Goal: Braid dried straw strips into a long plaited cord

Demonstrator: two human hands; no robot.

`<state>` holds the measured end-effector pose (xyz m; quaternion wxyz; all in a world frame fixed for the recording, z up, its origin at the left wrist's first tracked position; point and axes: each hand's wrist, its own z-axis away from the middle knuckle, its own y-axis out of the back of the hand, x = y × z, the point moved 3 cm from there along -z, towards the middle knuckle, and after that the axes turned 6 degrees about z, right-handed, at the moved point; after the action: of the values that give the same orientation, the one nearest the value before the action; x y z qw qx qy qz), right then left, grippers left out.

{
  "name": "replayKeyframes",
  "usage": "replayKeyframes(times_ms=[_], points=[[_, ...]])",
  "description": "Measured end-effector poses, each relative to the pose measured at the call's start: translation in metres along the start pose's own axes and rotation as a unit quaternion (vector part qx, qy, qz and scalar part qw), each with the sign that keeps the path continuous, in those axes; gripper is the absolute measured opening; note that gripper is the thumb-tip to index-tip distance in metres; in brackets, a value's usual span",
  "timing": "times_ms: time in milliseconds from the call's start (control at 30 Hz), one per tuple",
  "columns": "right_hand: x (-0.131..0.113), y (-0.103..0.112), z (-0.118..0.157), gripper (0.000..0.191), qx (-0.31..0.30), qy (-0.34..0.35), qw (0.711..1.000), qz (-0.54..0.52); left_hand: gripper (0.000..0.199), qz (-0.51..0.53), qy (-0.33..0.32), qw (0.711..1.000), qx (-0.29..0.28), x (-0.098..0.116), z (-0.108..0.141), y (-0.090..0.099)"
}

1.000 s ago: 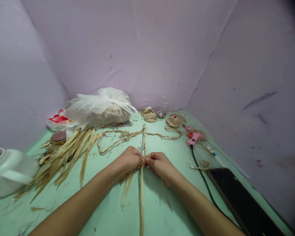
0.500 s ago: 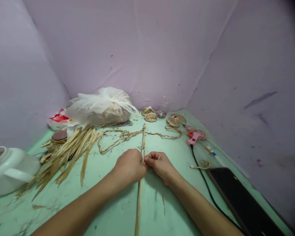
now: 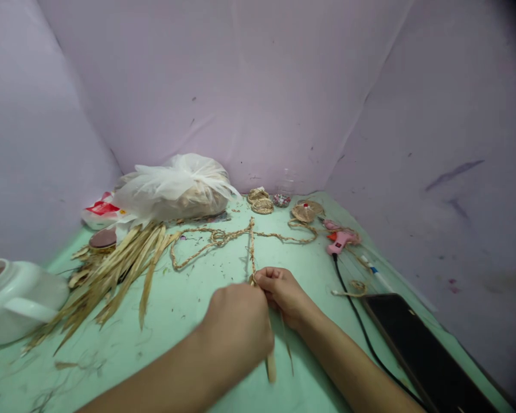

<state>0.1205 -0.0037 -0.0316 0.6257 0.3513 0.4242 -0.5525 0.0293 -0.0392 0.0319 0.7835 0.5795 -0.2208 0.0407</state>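
A thin braided straw cord (image 3: pixel 252 246) runs toward me down the middle of the table. My right hand (image 3: pixel 281 292) pinches its near end between thumb and fingers. Just in front of that, my left hand (image 3: pixel 238 321) is closed in a fist, slightly blurred, around a flat straw strand (image 3: pixel 270 367) whose end hangs out below it. A thinner strand dangles under my right hand. The fingertips of my left hand are hidden behind its back. Past the hands, more braided cord (image 3: pixel 193 261) lies in loops to both sides of the straight part.
Loose dry straw strips (image 3: pixel 129 264) lie at left beside a white pot (image 3: pixel 21 298). Behind them sits a white plastic bag (image 3: pixel 176 189). Woven coils (image 3: pixel 262 205) are at the back. At right lie a pink glue gun (image 3: pixel 341 241), its black cable and a dark phone-like slab (image 3: pixel 425 350).
My left hand has moved toward me and slightly right, drawing the straw strand with it. My right hand stays pinching the cord at nearly the same spot.
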Motion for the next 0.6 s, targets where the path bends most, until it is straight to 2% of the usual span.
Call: replayKeyframes(times_ms=[100,133,167,233,300,367,433,500,600], points=[[0.0,0.0,0.0,0.017,-0.028,-0.003,1.0,0.002,0.028,0.089,0.056,0.989,0.107,-0.024,-0.016,0.025],[0.0,0.001,0.0,0.019,-0.036,-0.004,0.999,0.003,0.026,0.172,0.075,0.979,0.086,-0.032,-0.024,0.025],[0.0,0.001,-0.001,0.02,-0.043,-0.004,0.999,0.002,0.024,0.279,0.116,0.953,0.032,-0.041,-0.031,0.02],[0.0,0.002,-0.001,0.02,-0.058,-0.002,0.998,-0.008,0.023,0.465,0.155,0.867,-0.087,-0.05,-0.042,0.006],[0.0,0.003,-0.002,0.02,-0.077,0.002,0.997,-0.019,0.02,0.589,0.162,0.768,-0.194,-0.052,-0.048,-0.008],[0.001,0.003,-0.002,0.019,-0.094,0.0,0.995,-0.032,0.018,0.657,0.163,0.691,-0.254,-0.052,-0.051,-0.017],[0.002,0.004,-0.003,0.019,-0.094,-0.004,0.995,-0.041,0.015,0.694,0.169,0.645,-0.272,-0.054,-0.052,-0.022],[0.002,0.004,-0.002,0.018,-0.086,-0.004,0.996,-0.04,0.013,0.7,0.168,0.637,-0.276,-0.055,-0.052,-0.025],[-0.001,0.004,-0.001,0.018,-0.073,-0.003,0.997,-0.023,0.011,0.677,0.169,0.672,-0.248,-0.056,-0.052,-0.027]])
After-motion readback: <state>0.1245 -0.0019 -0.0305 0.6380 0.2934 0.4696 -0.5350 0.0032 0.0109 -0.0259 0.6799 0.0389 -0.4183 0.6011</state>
